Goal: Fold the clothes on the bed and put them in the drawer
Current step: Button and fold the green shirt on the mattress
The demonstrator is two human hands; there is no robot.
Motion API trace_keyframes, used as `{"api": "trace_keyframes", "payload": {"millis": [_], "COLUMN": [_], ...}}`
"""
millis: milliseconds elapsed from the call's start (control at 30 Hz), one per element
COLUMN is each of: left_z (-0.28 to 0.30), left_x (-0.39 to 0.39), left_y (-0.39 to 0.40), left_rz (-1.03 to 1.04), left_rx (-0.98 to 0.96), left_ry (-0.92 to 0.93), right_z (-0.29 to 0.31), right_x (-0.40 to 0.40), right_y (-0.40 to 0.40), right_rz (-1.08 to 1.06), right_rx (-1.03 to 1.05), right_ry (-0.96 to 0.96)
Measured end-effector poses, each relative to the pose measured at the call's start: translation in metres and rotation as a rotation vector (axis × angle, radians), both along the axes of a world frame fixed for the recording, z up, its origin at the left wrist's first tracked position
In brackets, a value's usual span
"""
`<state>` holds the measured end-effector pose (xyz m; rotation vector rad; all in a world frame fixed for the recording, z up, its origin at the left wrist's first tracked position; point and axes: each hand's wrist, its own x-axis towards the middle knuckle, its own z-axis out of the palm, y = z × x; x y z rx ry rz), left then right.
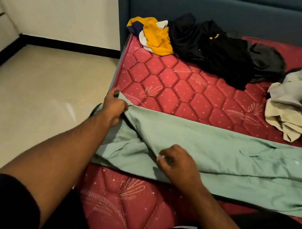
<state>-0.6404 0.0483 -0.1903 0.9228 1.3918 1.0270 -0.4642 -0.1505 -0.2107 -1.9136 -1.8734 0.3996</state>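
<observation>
Green garment (209, 147) (both hands gripping)

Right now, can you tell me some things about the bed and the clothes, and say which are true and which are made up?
1. Both hands hold the green garment. True: the left hand grips its far corner, the right hand pinches its near edge.
2. The green garment is rolled into a ball. False: it lies spread out flat.
3. A yellow shirt sits near the headboard. True.
4. The black clothes are on the floor. False: they lie on the mattress.
5. The mattress is blue. False: it is red.
</observation>
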Motion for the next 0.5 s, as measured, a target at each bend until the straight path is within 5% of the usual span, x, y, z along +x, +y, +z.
{"api": "trace_keyframes", "payload": {"millis": [100, 267, 400, 500], "left_z": [-0.002, -0.016, -0.020, -0.032], "left_x": [0.000, -0.004, -0.011, -0.016], "left_y": [0.002, -0.004, -0.044, -0.093], "left_rz": [0.029, 0.021, 0.018, -0.277], "left_rx": [0.048, 0.113, 0.489, 0.569], "left_ry": [0.022, 0.097, 0.517, 0.808], "right_z": [0.006, -0.018, -0.026, -0.028], "right_x": [0.010, 0.021, 0.020, 0.020], "right_y": [0.023, 0.049, 0.047, 0.042], "right_rz": [-0.109, -0.016, -0.019, -0.009], "right_rx": [0.242, -0.373, -0.359, -0.382], "right_ry": [0.014, -0.155, -0.200, -0.231]}}
